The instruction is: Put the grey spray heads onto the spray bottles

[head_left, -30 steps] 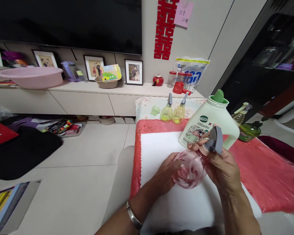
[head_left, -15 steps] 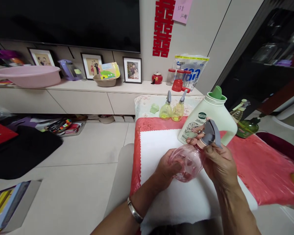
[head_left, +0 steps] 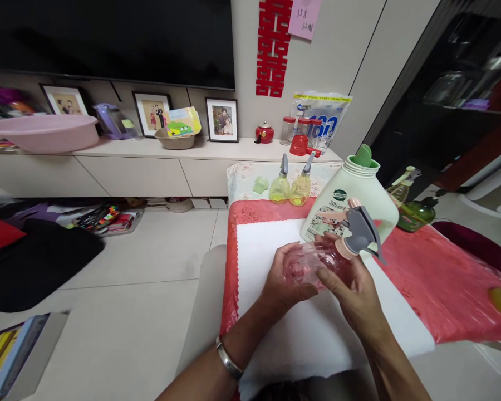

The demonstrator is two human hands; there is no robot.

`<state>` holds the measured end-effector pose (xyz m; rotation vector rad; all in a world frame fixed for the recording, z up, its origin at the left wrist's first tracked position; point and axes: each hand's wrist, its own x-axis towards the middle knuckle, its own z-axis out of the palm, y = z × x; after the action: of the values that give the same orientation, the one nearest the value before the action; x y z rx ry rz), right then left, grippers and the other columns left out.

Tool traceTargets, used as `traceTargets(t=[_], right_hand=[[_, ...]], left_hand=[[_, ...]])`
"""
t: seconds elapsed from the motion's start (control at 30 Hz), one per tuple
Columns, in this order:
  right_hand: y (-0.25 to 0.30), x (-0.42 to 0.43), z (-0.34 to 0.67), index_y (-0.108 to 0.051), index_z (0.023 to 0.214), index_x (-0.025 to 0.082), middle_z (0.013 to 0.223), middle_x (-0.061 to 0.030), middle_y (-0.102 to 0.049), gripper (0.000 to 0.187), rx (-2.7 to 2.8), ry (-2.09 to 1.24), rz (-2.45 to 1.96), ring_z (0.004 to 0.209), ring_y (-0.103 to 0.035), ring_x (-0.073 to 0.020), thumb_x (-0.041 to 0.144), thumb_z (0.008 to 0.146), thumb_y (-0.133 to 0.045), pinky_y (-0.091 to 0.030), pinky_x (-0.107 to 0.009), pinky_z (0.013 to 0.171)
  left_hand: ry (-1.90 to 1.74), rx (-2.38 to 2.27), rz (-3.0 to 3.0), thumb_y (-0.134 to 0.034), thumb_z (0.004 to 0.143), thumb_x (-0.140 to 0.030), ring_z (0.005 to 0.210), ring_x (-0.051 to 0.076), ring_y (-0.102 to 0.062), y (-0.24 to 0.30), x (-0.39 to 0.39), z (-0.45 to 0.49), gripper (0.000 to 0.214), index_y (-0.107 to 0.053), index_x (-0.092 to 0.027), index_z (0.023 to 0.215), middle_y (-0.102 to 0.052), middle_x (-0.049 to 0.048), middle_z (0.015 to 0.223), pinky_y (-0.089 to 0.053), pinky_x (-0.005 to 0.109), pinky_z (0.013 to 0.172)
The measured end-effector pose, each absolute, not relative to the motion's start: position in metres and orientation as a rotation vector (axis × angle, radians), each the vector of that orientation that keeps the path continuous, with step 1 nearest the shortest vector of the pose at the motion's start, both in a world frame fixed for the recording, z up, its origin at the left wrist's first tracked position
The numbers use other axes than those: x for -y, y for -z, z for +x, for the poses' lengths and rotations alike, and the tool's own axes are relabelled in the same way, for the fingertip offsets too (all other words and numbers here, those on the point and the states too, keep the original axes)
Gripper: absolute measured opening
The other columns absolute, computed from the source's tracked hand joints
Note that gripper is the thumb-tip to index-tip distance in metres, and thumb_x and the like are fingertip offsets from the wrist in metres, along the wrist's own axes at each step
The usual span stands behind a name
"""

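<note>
Cupped between both palms, my left hand (head_left: 286, 278) and right hand (head_left: 350, 289) clasp the pink spray bottle (head_left: 313, 264) above the white cloth (head_left: 275, 245), which I judge light, smooth and slippery, best gripped around its belly, neck and grey trigger (head_left: 359, 228) slanting up-right.

Pale tiled floor (head_left: 150, 256), long low cabinet (head_left: 142, 167) under what seems a television (head_left: 108, 39).

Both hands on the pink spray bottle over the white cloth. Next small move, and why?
Probably tip the pink spray bottle upright. It lies tilted between the left hand and right hand, its grey trigger head pointing toward the white jug. Both hands cup the body, so neither grips the head.
</note>
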<state>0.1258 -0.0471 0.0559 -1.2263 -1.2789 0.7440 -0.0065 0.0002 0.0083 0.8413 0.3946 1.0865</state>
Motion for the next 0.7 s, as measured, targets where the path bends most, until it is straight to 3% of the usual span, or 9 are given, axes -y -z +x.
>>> traceTargets(t=[0.17, 0.3, 0.47, 0.57, 0.7], right_hand=[[-0.062, 0.055, 0.124, -0.038, 0.147, 0.024, 0.145, -0.0086, -0.043, 0.078, 1.333, -0.683, -1.337, 0.126, -0.054, -0.0176, 0.044, 0.083, -0.078, -0.055, -0.023, 0.098], [-0.064, 0.06, 0.137, -0.045, 0.142, 0.024, 0.138, -0.0069, -0.05, 0.07, 1.348, -0.741, -1.271, 0.121, -0.057, -0.0173, 0.036, 0.082, -0.08, -0.056, -0.022, 0.098], [-0.07, 0.063, 0.155, -0.05, 0.137, 0.021, 0.141, -0.009, -0.047, 0.062, 1.435, -0.834, -1.199, 0.126, -0.054, -0.0218, 0.031, 0.083, -0.078, -0.053, -0.029, 0.104], [-0.073, 0.064, 0.16, -0.049, 0.139, 0.02, 0.145, -0.0101, -0.043, 0.063, 1.46, -0.872, -1.221, 0.131, -0.049, -0.024, 0.033, 0.084, -0.077, -0.05, -0.033, 0.109], [-0.067, 0.067, 0.153, -0.049, 0.137, 0.022, 0.146, -0.0082, -0.042, 0.055, 1.441, -0.824, -1.257, 0.13, -0.049, -0.0212, 0.036, 0.088, -0.072, -0.048, -0.031, 0.11]], left_hand=[[-1.043, -0.346, 0.839, -0.097, 0.054, -0.026, 0.122, 0.032, -0.061, -0.007, 0.001, -0.009, 0.091, -0.047, -0.023, 0.13, -0.059, 0.0143, 0.138, -0.047, 0.046, 0.103], [-0.951, -0.292, 0.818, -0.092, 0.065, -0.036, 0.13, 0.033, -0.055, -0.012, 0.002, -0.013, 0.085, -0.047, -0.022, 0.136, -0.055, 0.0157, 0.144, -0.043, 0.047, 0.107], [-0.706, -0.202, 0.728, -0.087, 0.07, -0.044, 0.124, 0.035, -0.059, -0.021, 0.004, -0.014, 0.078, -0.053, -0.019, 0.135, -0.059, 0.0177, 0.138, -0.048, 0.045, 0.1], [-0.668, -0.251, 0.8, -0.091, 0.066, -0.036, 0.115, 0.033, -0.064, -0.022, 0.005, -0.014, 0.078, -0.054, -0.021, 0.134, -0.065, 0.0147, 0.129, -0.052, 0.043, 0.091], [-0.812, -0.328, 0.883, -0.094, 0.06, -0.024, 0.118, 0.031, -0.062, -0.016, 0.004, -0.012, 0.084, -0.052, -0.022, 0.132, -0.064, 0.0124, 0.13, -0.05, 0.042, 0.096]])
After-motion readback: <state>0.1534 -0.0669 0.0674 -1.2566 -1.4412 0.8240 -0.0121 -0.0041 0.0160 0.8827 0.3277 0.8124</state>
